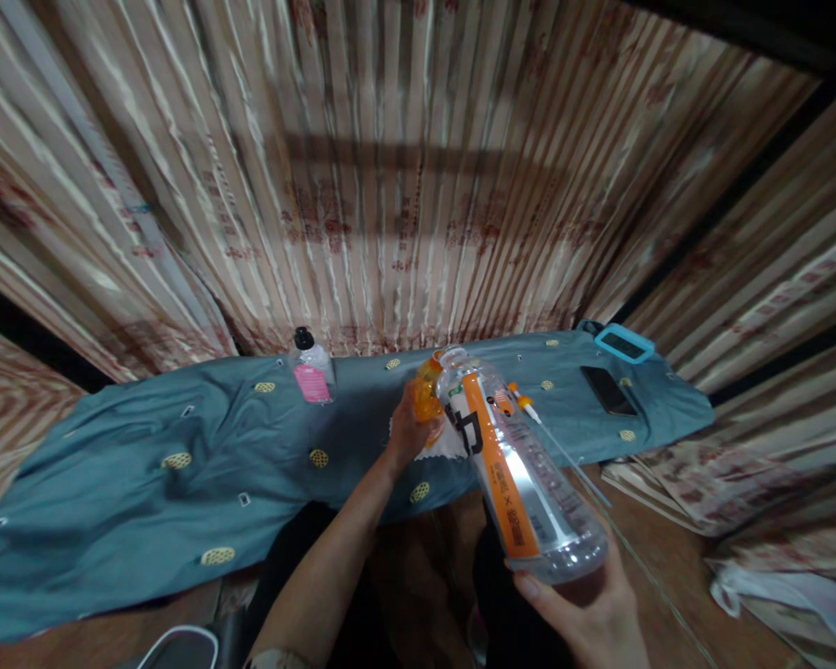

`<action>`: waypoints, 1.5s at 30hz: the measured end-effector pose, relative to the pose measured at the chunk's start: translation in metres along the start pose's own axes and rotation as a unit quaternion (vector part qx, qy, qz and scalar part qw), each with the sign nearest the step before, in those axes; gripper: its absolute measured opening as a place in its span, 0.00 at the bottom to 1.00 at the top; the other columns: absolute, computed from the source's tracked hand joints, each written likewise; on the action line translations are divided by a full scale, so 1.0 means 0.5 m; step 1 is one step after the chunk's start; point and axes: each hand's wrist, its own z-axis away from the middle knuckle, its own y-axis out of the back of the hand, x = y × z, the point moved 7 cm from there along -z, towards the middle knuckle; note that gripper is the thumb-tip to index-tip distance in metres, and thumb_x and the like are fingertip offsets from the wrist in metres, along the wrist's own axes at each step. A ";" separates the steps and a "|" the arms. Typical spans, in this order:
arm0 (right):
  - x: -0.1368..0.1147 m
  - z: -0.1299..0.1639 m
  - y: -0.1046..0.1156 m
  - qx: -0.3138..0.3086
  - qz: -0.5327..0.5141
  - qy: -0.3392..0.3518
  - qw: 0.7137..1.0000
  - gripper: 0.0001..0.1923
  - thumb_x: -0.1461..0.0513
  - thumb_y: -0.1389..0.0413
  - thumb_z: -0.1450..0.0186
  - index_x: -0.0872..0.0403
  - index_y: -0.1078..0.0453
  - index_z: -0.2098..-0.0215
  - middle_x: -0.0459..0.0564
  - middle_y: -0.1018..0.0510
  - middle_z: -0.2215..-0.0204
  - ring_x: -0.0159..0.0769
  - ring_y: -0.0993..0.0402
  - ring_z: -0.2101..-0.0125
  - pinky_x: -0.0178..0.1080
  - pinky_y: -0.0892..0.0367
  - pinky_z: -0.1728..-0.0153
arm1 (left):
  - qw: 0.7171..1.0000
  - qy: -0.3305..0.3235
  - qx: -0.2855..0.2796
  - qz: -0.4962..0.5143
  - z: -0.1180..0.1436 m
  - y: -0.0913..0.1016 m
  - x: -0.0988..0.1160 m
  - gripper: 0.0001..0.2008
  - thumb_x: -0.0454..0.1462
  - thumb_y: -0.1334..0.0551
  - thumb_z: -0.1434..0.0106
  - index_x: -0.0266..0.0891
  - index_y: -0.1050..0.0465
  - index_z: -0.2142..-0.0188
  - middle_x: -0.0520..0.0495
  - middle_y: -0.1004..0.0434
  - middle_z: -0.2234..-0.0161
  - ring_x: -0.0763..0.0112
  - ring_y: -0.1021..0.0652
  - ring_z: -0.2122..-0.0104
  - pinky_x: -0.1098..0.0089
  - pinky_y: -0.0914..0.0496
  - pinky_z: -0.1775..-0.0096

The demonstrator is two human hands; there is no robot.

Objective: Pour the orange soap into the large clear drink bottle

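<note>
My right hand (589,609) grips the base of a clear plastic bottle (512,460) with an orange label, tilted with its open neck pointing away toward the table. My left hand (408,429) holds a small orange bottle (428,390) right at the big bottle's mouth, over a white cloth (446,444). A thin orange-tipped tube (550,437) lies just right of the bottles on the blue-green sheet (146,465) covering the table.
A small clear bottle with a pink label and black cap (311,369) stands at the table's back. A black phone (607,390) and a blue-framed device (623,344) lie at the right end. Striped curtains hang behind. Folded fabric lies on the floor at right (669,483).
</note>
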 end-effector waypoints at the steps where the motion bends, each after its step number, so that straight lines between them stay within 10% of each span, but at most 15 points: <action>1: -0.002 0.001 -0.001 0.000 0.001 0.004 1.000 0.47 0.51 0.24 0.57 0.49 0.33 0.42 0.47 0.14 0.53 0.43 0.16 0.52 0.39 0.24 0.48 | 1.000 -0.001 -0.001 -0.001 0.000 -0.001 -0.001 0.32 0.31 0.29 0.48 0.41 0.33 0.43 0.46 0.18 0.53 0.60 0.18 0.57 0.60 0.23 0.52; 45: -0.007 0.001 0.000 -0.002 0.031 0.023 0.999 0.48 0.51 0.25 0.56 0.51 0.35 0.41 0.50 0.16 0.50 0.43 0.17 0.50 0.39 0.26 0.46 | 1.000 -0.004 0.001 -0.017 0.000 0.000 -0.006 0.33 0.31 0.27 0.47 0.42 0.34 0.42 0.47 0.18 0.53 0.61 0.18 0.57 0.59 0.22 0.52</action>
